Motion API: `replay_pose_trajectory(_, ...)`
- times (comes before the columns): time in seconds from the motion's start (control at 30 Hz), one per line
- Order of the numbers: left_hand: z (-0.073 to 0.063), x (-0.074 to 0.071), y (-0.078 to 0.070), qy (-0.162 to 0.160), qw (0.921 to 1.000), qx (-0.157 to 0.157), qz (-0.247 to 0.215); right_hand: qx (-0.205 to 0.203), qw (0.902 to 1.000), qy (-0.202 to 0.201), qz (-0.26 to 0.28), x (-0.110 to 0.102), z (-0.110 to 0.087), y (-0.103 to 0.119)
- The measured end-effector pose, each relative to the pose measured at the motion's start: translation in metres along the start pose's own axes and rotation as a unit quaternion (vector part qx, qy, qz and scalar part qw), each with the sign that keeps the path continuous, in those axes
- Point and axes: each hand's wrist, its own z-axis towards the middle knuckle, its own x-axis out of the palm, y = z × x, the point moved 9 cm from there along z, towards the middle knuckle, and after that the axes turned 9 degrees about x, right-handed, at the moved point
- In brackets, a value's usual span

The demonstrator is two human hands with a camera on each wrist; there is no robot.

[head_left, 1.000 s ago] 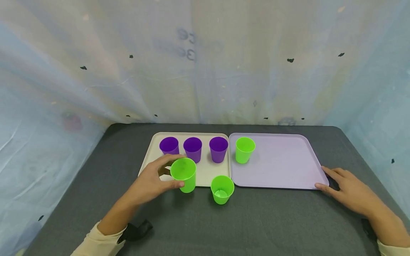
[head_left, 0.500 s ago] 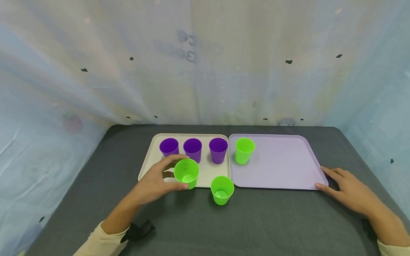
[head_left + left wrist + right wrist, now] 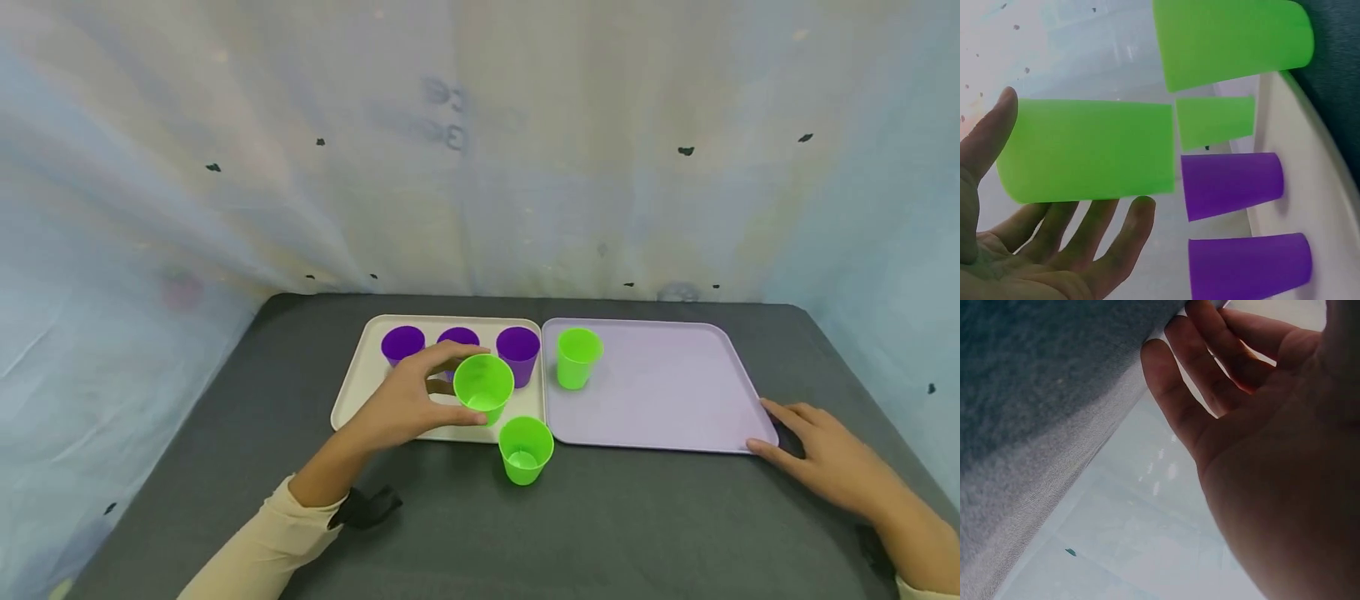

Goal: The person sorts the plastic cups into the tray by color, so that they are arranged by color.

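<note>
My left hand (image 3: pixel 408 402) grips a green cup (image 3: pixel 483 388) between thumb and fingers, held up over the front of the cream tray (image 3: pixel 352 398). In the left wrist view the held cup (image 3: pixel 1088 150) lies between the thumb and the fingers. A second green cup (image 3: pixel 526 450) stands on the cloth just in front of where the trays meet. Another green cup (image 3: pixel 577 358) is upright at the left end of the lilac tray (image 3: pixel 667 383). My right hand (image 3: pixel 832 462) rests at that tray's front right corner, fingers loosely extended.
Three purple cups stand in a row on the cream tray; the right one (image 3: pixel 519 357) is fully seen, while the left hand partly covers the other two. A dark cloth (image 3: pixel 637 525) covers the table. Plastic sheeting (image 3: pixel 562 167) hangs behind and at the sides.
My left hand has carried the green cup to the right and slightly away from me, toward the middle of the table. My right hand keeps its place at the lilac tray's corner.
</note>
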Motion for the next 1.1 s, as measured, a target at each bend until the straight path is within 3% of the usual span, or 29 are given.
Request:
replay_pose_trajectory(0.23,0.013,0.001,-0.010,-0.005,0.9996,0.029,0.006,-0.015,0.9997,-0.001,0.018,-0.001,0.003,0.004)
replay_pose_trajectory(0.6,0.052,0.015,-0.023,0.025,0.9966,0.078,-0.010,-0.015,0.9992,0.017,0.034,0.001,0.004,0.002)
replay_pose_trajectory(0.9,0.068,0.025,-0.028,0.042,0.9957,0.082,-0.001,-0.008,0.9991,0.026,0.031,0.001,0.007,0.004)
replay_pose_trajectory(1.1,0.081,0.023,-0.030,0.037,0.9958,0.082,0.015,-0.002,0.9997,0.021,0.014,0.002,0.005,0.003)
